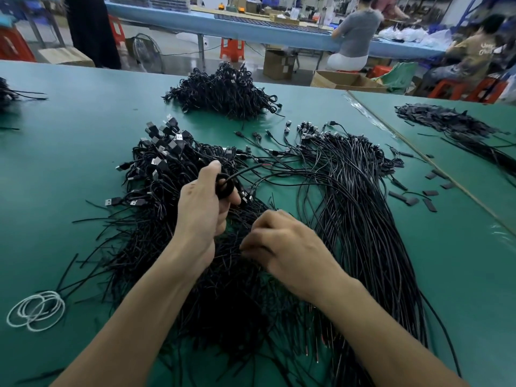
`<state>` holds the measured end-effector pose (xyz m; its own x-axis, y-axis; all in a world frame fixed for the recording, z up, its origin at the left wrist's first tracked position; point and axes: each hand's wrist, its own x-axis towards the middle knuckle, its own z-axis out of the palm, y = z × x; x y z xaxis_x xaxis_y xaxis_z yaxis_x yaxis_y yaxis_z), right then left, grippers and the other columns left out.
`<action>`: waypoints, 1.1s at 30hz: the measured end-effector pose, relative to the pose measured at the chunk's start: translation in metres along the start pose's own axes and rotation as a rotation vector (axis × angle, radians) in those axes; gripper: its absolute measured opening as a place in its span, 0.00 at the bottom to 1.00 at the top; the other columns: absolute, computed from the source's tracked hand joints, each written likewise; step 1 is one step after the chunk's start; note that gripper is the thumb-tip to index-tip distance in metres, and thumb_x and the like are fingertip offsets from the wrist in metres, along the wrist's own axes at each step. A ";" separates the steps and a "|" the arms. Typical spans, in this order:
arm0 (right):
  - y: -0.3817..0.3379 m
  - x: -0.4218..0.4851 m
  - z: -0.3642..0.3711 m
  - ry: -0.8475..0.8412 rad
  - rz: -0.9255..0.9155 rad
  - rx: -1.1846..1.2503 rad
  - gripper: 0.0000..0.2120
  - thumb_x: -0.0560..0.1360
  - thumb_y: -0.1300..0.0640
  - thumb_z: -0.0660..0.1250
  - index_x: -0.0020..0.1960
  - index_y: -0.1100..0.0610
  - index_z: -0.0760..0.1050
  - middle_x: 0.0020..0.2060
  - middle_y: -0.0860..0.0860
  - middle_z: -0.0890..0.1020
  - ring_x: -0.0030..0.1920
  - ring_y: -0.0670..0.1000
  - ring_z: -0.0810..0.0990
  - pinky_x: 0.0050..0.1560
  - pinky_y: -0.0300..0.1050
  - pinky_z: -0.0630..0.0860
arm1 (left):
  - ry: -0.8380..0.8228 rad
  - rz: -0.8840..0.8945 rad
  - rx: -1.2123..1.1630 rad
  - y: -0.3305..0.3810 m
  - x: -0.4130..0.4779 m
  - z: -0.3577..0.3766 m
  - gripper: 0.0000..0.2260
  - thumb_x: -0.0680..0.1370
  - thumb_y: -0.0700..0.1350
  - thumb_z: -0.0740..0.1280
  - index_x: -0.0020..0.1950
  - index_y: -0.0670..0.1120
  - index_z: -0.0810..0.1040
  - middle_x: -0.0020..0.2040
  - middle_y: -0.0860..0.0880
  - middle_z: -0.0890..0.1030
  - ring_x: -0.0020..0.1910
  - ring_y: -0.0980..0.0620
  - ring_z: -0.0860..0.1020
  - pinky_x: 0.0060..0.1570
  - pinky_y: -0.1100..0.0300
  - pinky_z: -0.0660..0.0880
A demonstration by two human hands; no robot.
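Grips coiled black cable [224, 188] in left hand [205, 210], above tie pile [237, 289] on worktop [69, 163]. Curls right hand [284, 247] fingers into tie pile; cannot tell whether holding any.

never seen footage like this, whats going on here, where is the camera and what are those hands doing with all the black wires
There is no machine here: one camera worn on a person's head looks down at their two bare hands over a green table. The left hand grips a small coil of black cable. The right hand reaches, fingers curled, into a pile of short black strands; whether it pinches one is hidden. To the right lie long loose cables, to the left cables with USB plugs, further back a heap of bundled cables. White loops lie near the left edge.
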<state>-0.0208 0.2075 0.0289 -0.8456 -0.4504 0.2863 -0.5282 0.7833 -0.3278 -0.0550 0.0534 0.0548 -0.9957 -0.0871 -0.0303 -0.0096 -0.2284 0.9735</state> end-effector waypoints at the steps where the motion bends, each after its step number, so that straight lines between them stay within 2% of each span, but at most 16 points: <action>1: 0.001 0.000 -0.006 0.081 0.079 0.134 0.06 0.76 0.51 0.71 0.52 0.48 0.83 0.48 0.43 0.81 0.50 0.44 0.78 0.52 0.45 0.77 | 0.007 0.027 -0.012 0.000 0.000 -0.001 0.29 0.83 0.53 0.57 0.23 0.48 0.77 0.24 0.50 0.63 0.20 0.55 0.55 0.21 0.62 0.50; 3: 0.002 0.002 -0.016 0.257 0.235 0.379 0.04 0.74 0.55 0.74 0.49 0.49 0.83 0.42 0.42 0.84 0.44 0.41 0.82 0.48 0.39 0.79 | 0.006 0.069 -0.023 0.001 -0.001 -0.001 0.26 0.83 0.49 0.57 0.25 0.48 0.76 0.21 0.54 0.62 0.20 0.55 0.54 0.21 0.63 0.51; 7: -0.003 0.007 -0.029 0.442 0.460 0.817 0.07 0.73 0.61 0.75 0.47 0.53 0.79 0.36 0.50 0.86 0.38 0.49 0.85 0.38 0.42 0.79 | -0.099 0.141 -0.017 0.001 -0.010 0.006 0.15 0.81 0.41 0.57 0.34 0.48 0.66 0.23 0.55 0.62 0.20 0.56 0.55 0.19 0.66 0.53; 11: -0.016 0.008 -0.041 0.570 0.483 1.351 0.07 0.67 0.61 0.76 0.43 0.57 0.80 0.40 0.57 0.86 0.41 0.54 0.85 0.36 0.40 0.80 | -0.351 0.185 0.040 0.005 -0.018 0.011 0.10 0.72 0.43 0.57 0.31 0.48 0.69 0.22 0.54 0.64 0.19 0.57 0.58 0.20 0.69 0.55; 14: -0.023 0.010 -0.046 0.551 0.486 1.597 0.07 0.59 0.57 0.77 0.37 0.53 0.84 0.40 0.53 0.86 0.37 0.48 0.83 0.35 0.39 0.76 | -0.483 0.181 0.138 0.008 -0.025 0.016 0.11 0.70 0.43 0.58 0.29 0.48 0.75 0.22 0.53 0.68 0.20 0.57 0.62 0.22 0.68 0.59; 16: -0.028 0.011 -0.045 0.485 0.499 1.636 0.05 0.59 0.56 0.77 0.35 0.52 0.84 0.37 0.49 0.85 0.34 0.45 0.79 0.39 0.40 0.73 | -0.531 0.184 0.130 0.008 -0.028 0.018 0.10 0.70 0.44 0.61 0.38 0.41 0.79 0.28 0.46 0.75 0.28 0.51 0.70 0.30 0.59 0.65; 17: -0.030 0.011 -0.044 0.456 0.510 1.632 0.05 0.59 0.55 0.77 0.35 0.51 0.85 0.36 0.48 0.84 0.33 0.44 0.78 0.38 0.39 0.73 | -0.544 0.180 0.100 0.007 -0.029 0.018 0.15 0.70 0.46 0.63 0.45 0.35 0.79 0.33 0.38 0.76 0.34 0.47 0.70 0.35 0.54 0.65; 19: -0.032 0.011 -0.045 0.437 0.521 1.591 0.07 0.57 0.53 0.77 0.35 0.51 0.85 0.35 0.47 0.84 0.31 0.42 0.76 0.32 0.34 0.71 | -0.544 0.173 0.058 0.004 -0.029 0.017 0.23 0.71 0.49 0.65 0.55 0.31 0.76 0.35 0.33 0.74 0.34 0.46 0.71 0.36 0.55 0.68; 21: -0.032 0.012 -0.048 0.435 0.479 1.530 0.09 0.56 0.51 0.77 0.36 0.51 0.85 0.36 0.47 0.84 0.34 0.41 0.77 0.30 0.32 0.69 | -0.548 0.208 0.027 0.002 -0.030 0.018 0.19 0.77 0.48 0.62 0.56 0.33 0.77 0.32 0.45 0.75 0.29 0.56 0.73 0.31 0.64 0.70; 22: -0.032 0.012 -0.051 0.421 0.440 1.504 0.09 0.57 0.51 0.77 0.37 0.51 0.86 0.37 0.47 0.84 0.35 0.41 0.79 0.31 0.31 0.70 | -0.546 0.236 0.028 0.000 -0.030 0.019 0.17 0.80 0.49 0.60 0.55 0.37 0.79 0.33 0.51 0.77 0.30 0.59 0.74 0.34 0.67 0.71; 24: -0.030 0.012 -0.057 0.393 0.357 1.472 0.07 0.60 0.53 0.76 0.37 0.52 0.86 0.37 0.48 0.86 0.37 0.41 0.82 0.33 0.29 0.73 | -0.527 0.282 0.022 -0.002 -0.031 0.021 0.17 0.80 0.54 0.57 0.53 0.47 0.82 0.35 0.54 0.80 0.35 0.59 0.76 0.40 0.67 0.72; 26: -0.028 0.010 -0.062 0.373 0.301 1.409 0.05 0.62 0.56 0.76 0.38 0.53 0.86 0.38 0.49 0.86 0.39 0.43 0.83 0.37 0.30 0.76 | -0.506 0.295 -0.012 -0.003 -0.031 0.022 0.17 0.78 0.56 0.56 0.53 0.51 0.83 0.34 0.55 0.80 0.34 0.60 0.76 0.37 0.68 0.72; 28: -0.027 0.008 -0.061 0.357 0.254 1.298 0.05 0.64 0.58 0.75 0.40 0.55 0.86 0.41 0.51 0.87 0.46 0.50 0.84 0.48 0.40 0.80 | -0.498 0.259 -0.078 -0.002 -0.030 0.022 0.18 0.78 0.56 0.56 0.54 0.50 0.82 0.34 0.53 0.80 0.31 0.59 0.75 0.33 0.66 0.71; 30: -0.026 0.006 -0.056 0.372 0.229 1.132 0.06 0.66 0.57 0.75 0.42 0.56 0.86 0.47 0.52 0.87 0.58 0.61 0.80 0.61 0.59 0.76 | -0.475 0.262 -0.096 -0.001 -0.028 0.021 0.19 0.80 0.56 0.55 0.54 0.51 0.84 0.44 0.49 0.85 0.41 0.53 0.82 0.40 0.61 0.77; 31: -0.026 0.005 -0.054 0.378 0.210 1.082 0.06 0.66 0.56 0.75 0.43 0.55 0.86 0.48 0.52 0.86 0.61 0.62 0.77 0.63 0.64 0.73 | -0.459 0.280 -0.088 -0.001 -0.027 0.020 0.20 0.83 0.55 0.53 0.55 0.51 0.84 0.49 0.47 0.86 0.48 0.51 0.83 0.45 0.59 0.78; 33: -0.026 0.004 -0.052 0.374 0.165 1.070 0.07 0.68 0.56 0.74 0.45 0.56 0.85 0.50 0.53 0.86 0.62 0.60 0.78 0.63 0.64 0.74 | -0.416 0.302 -0.070 -0.002 -0.026 0.021 0.23 0.85 0.52 0.50 0.55 0.48 0.85 0.52 0.45 0.86 0.51 0.50 0.84 0.48 0.59 0.79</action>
<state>-0.0067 0.2070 0.0852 -0.9297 -0.0798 0.3596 -0.3587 -0.0260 -0.9331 -0.0309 0.0760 0.0587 -0.9056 0.2303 0.3562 0.2760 -0.3178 0.9071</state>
